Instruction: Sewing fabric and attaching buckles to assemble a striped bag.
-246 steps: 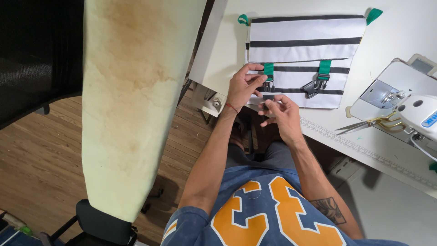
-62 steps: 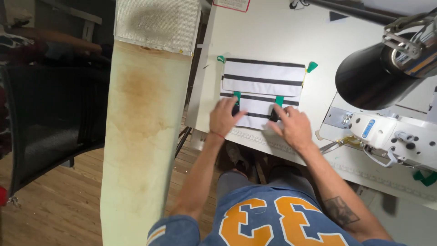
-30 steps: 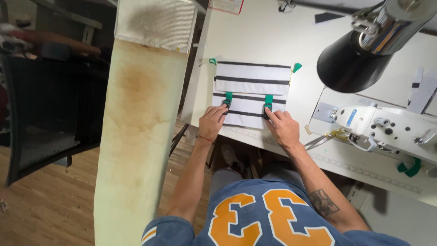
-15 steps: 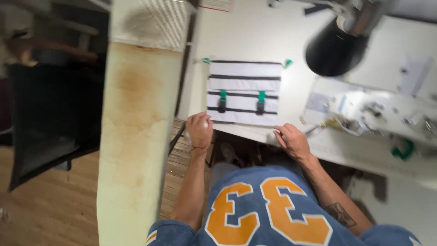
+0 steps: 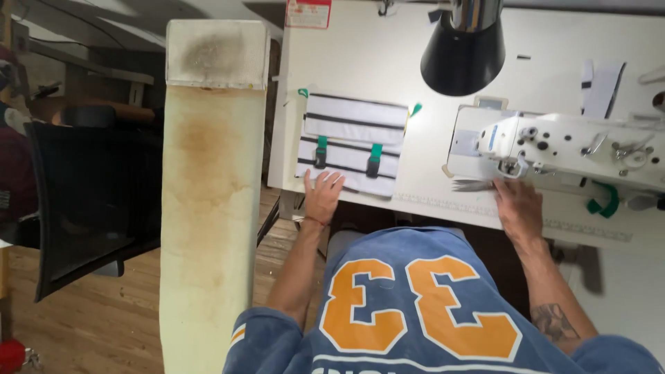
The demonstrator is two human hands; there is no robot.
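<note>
A white fabric piece with black stripes and two green straps with dark buckles [image 5: 352, 143] lies flat on the white table [image 5: 388, 55]. My left hand [image 5: 322, 197] rests flat on its near left edge, fingers spread. My right hand [image 5: 517, 206] lies on the table edge in front of the white sewing machine [image 5: 575, 149], fingertips next to a pair of metal scissors [image 5: 472, 185]. Whether it grips the scissors cannot be told.
A long stained ironing board [image 5: 208, 201] stands left of me. A black lamp shade [image 5: 463, 61] hangs over the table. A black chair [image 5: 83, 201] is at far left on the wooden floor. White fabric strips [image 5: 601, 86] lie at the back right.
My right hand has left the striped piece and moved right to the scissors by the sewing machine. My left hand has come back onto the piece's near edge.
</note>
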